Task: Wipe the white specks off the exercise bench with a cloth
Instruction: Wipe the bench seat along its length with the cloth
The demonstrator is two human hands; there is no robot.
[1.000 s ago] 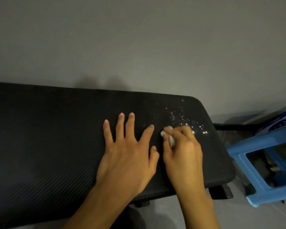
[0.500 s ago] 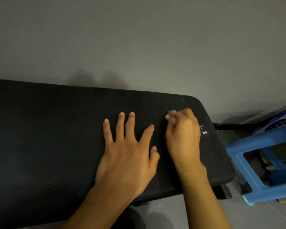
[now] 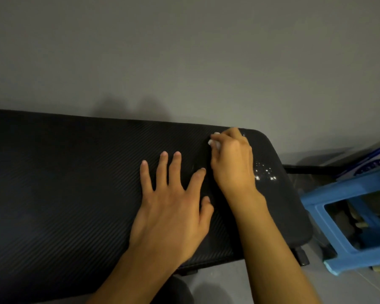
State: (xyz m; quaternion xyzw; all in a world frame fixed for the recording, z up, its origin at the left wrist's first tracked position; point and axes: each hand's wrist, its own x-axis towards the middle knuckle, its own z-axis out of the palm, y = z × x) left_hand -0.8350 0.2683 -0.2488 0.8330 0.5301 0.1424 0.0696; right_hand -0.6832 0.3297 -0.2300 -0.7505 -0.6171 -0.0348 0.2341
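scatter of tiny white specks (image 3: 264, 172) lies on the right end of a long black padded exercise bench w/ a fine ribbed cover (image 3: 75, 183), near its rounded end. a few more specks show by the far edge of the pad, just beyond the knuckles of the right hand (image 3: 233, 163).

right hand is palm down on the bench top close to that far edge, fingers curled tight round a small crumpled white cloth (image 3: 214, 140). only a bit of the cloth pokes out at the left of the fingers; the rest is hidden under the hand. main speck cluster sits just right of the right wrist, apart from the cloth.

left hand (image 3: 173, 205) lies flat on the pad, palm down, fingers straight and spread, holding nothing. its index fingertip is just beside the heel of the right hand; can't tell if they touch. both bare forearms come in from the bottom edge, and the right one covers part of the pad's near right side.

plain grey wall (image 3: 184, 51) runs behind the bench, w/ soft shadows just above the pad. grey floor (image 3: 224, 279) shows below the near edge, w/ a small black bench foot (image 3: 302, 256) under the near right corner.

right of the bench end, close by, stands a light blue plastic stool w/ a rectangular opening in its top (image 3: 338, 185); things seen thru the opening are too dim to tell. a dark bar (image 3: 305, 170) runs along the floor beyond the stool. a blue & white object (image 3: 373, 159) is cut off at the right edge; can't tell what it is.
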